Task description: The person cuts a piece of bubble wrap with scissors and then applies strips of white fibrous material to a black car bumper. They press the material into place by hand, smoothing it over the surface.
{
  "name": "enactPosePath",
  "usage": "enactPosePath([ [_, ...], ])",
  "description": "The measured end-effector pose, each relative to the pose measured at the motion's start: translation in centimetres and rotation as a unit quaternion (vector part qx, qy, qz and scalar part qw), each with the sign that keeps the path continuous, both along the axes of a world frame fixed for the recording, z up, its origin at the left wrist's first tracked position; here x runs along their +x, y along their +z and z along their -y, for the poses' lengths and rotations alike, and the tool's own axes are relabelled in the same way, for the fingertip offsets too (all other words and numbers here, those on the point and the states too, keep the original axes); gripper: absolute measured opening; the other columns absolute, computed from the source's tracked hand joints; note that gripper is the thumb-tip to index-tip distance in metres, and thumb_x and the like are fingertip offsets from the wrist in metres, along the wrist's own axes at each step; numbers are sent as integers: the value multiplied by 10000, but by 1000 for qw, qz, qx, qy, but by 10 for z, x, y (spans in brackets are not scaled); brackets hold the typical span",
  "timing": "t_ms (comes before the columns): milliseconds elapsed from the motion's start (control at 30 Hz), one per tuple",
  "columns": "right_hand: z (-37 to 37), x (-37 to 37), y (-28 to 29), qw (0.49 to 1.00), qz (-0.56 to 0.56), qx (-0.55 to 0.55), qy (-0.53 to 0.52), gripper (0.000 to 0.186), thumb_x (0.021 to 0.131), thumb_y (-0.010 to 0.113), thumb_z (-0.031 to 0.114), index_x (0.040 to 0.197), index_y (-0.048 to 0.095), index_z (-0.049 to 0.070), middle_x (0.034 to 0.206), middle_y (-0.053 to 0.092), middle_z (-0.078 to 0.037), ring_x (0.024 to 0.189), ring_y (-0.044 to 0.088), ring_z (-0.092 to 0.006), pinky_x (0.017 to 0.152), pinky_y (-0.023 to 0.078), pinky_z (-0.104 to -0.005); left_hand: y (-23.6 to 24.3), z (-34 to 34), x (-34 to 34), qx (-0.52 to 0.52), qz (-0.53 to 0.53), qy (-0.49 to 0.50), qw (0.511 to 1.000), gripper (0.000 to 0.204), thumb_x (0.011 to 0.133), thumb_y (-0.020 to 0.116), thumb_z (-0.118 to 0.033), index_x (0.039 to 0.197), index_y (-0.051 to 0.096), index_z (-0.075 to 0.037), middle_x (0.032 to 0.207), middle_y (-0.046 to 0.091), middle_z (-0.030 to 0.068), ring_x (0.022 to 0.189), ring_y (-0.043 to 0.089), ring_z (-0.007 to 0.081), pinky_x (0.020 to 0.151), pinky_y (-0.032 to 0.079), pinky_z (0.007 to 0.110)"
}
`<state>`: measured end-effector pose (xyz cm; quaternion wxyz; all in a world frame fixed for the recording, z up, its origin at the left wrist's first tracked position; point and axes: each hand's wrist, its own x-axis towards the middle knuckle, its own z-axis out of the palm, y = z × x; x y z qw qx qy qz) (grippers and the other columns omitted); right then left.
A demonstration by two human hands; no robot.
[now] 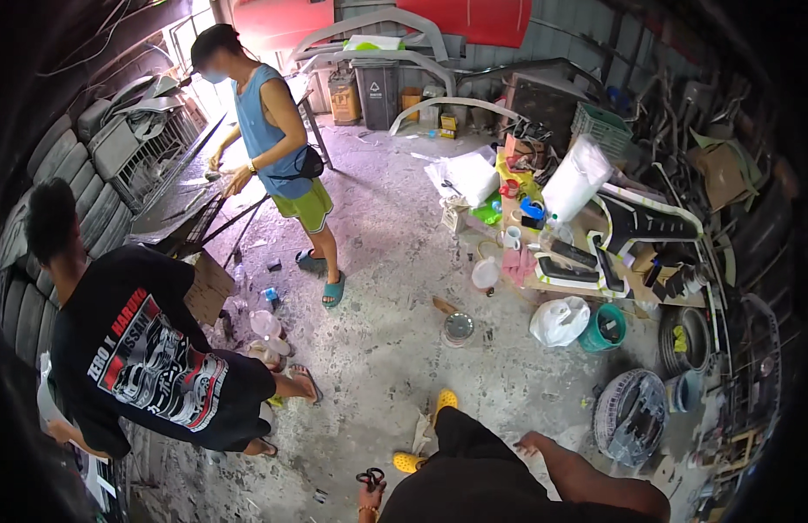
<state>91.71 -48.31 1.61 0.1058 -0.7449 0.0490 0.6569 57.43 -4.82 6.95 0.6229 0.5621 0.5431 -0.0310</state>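
My left hand [371, 497] is closed around a pair of scissors [369, 477] at the lower edge; their black finger loops stick up above the fist and the blades are hidden. On the other side of my body, my right hand [529, 444] hangs low over the concrete floor. Its fingers are loosely apart with nothing in them. Below me show my yellow clogs [446, 401], and a pale scrap of cloth or paper [422, 432] lies between them.
A person in a blue tank top [273, 131] works at a panel on a stand. Another, in a black T-shirt [151, 340], bends at left. A low table [543, 281] with car trim stands right, near a white bag [561, 321], teal bucket [603, 328] and tyre [631, 417]. A round tin [458, 328] sits ahead.
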Motion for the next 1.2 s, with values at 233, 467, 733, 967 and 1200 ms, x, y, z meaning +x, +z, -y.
enactPosePath([
  [233, -153, 106, 62, 934, 186, 277, -128, 493, 922, 594, 529, 1016, 719, 62, 892, 733, -73, 787, 696, -208, 741, 550, -360, 69, -24, 196, 71, 290, -163, 940, 265, 816, 782, -75, 1005, 617, 9, 903, 628, 70, 794, 646, 184, 751, 529, 309],
  [467, -264, 225, 150, 694, -278, 493, -445, 551, 1009, 457, 534, 1180, 610, 33, 1196, 669, -104, 1049, 661, -241, 904, 525, -420, 210, -4, 480, 134, 399, -465, 779, 398, 712, 753, -22, 1088, 623, -24, 1163, 553, 115, 1044, 612, 270, 809, 544, 327],
  [733, -272, 373, 192, 557, -174, 492, -646, 263, 1012, 553, 283, 1096, 637, 47, 1115, 681, -112, 1093, 642, -294, 979, 511, -435, 222, 1, 645, 151, 408, -501, 748, 426, 784, 704, 54, 1179, 589, -59, 1263, 478, 124, 897, 642, 166, 662, 533, 279],
  [967, -305, 506, 180, 401, -166, 558, -707, 289, 1015, 523, 344, 1033, 611, 69, 949, 694, -81, 843, 665, -263, 916, 526, -503, 199, -66, 738, -115, 259, -328, 901, 289, 975, 639, -211, 1170, 609, 0, 925, 677, 29, 843, 638, 108, 744, 518, 265],
  [1200, -420, 636, 200, 452, -48, 503, -735, 383, 981, 569, 457, 973, 621, 78, 701, 582, -18, 519, 492, -148, 538, 418, -324, 193, -174, 851, -382, 172, -278, 864, 320, 966, 639, -303, 1136, 660, -33, 911, 655, -4, 854, 638, 113, 755, 491, 239],
])
